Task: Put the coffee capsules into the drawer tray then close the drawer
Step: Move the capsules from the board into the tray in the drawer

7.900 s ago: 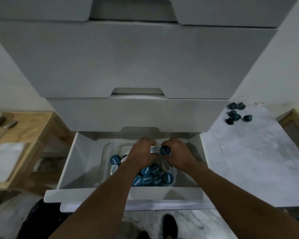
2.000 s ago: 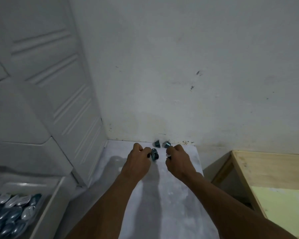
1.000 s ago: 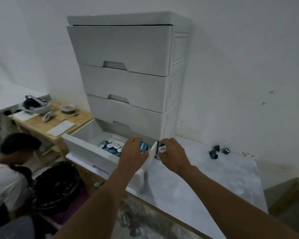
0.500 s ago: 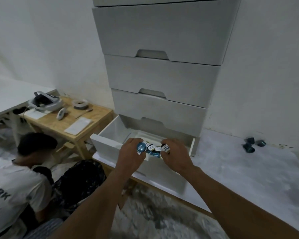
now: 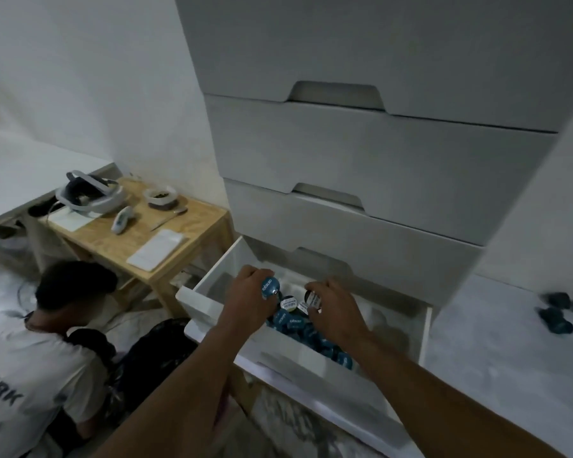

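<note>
The bottom drawer (image 5: 311, 375) of a white cabinet stands pulled out, with a heap of blue coffee capsules (image 5: 311, 332) lying in its tray. Both my hands hover over that heap. My left hand (image 5: 248, 302) pinches a blue-lidded capsule (image 5: 270, 287) between thumb and fingers. My right hand (image 5: 336, 312) grips a capsule (image 5: 312, 298) with a white label. Three more dark capsules (image 5: 558, 314) lie on the white surface to the right of the cabinet.
The white drawer cabinet (image 5: 361, 153) has three shut drawers above the open one. A wooden side table (image 5: 119, 233) at the left carries a headset, a bowl and papers. A person in a white T-shirt (image 5: 30, 368) crouches at the lower left beside a black bag (image 5: 153, 352).
Two seconds ago my hands picked capsules from the surface at the wall. They have since carried them left and now hang lower, over the heap in the open drawer.
</note>
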